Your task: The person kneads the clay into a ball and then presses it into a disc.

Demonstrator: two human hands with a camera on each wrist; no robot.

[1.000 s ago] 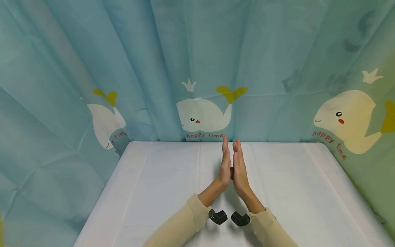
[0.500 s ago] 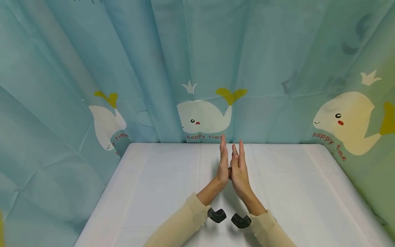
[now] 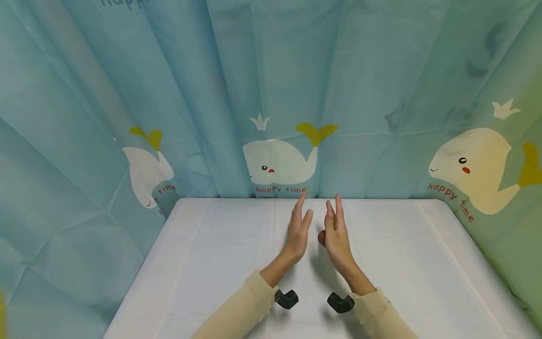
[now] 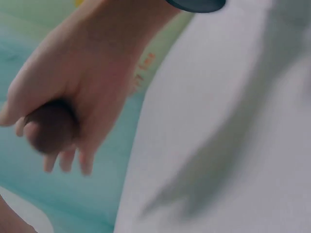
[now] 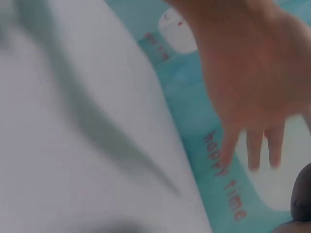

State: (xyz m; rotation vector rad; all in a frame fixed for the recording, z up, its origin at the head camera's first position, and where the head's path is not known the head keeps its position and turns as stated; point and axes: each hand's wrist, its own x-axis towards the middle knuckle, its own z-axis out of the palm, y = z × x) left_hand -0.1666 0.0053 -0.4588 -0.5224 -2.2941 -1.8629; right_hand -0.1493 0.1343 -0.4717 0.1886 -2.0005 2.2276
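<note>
Nearest to us, two cream sleeves come up from the bottom edge, each with a small black wrist camera: one under the left cuff (image 3: 286, 299), one under the right cuff (image 3: 340, 302). Beyond them we see our left hand (image 3: 297, 229) and right hand (image 3: 337, 230) raised on edge above the white table (image 3: 211, 263), palms facing each other with a narrow gap between them. Neither hand touches the table.

Our left hand has its fingers straight and a little spread; it holds nothing. Our right hand's fingers also point up and away, mostly straight, but a small dark brown rounded object (image 3: 322, 238) sits against its palm at the thumb side. In the left wrist view we see that object (image 4: 51, 127) lying in the hollow of the right palm (image 4: 92, 82), the fingers only loosely bent beside it; whether the thumb presses it we cannot tell, as the picture is blurred.

Behind the table hangs a blue curtain (image 3: 127, 70) printed with white whales (image 3: 279, 162) and the words "happy time".
</note>
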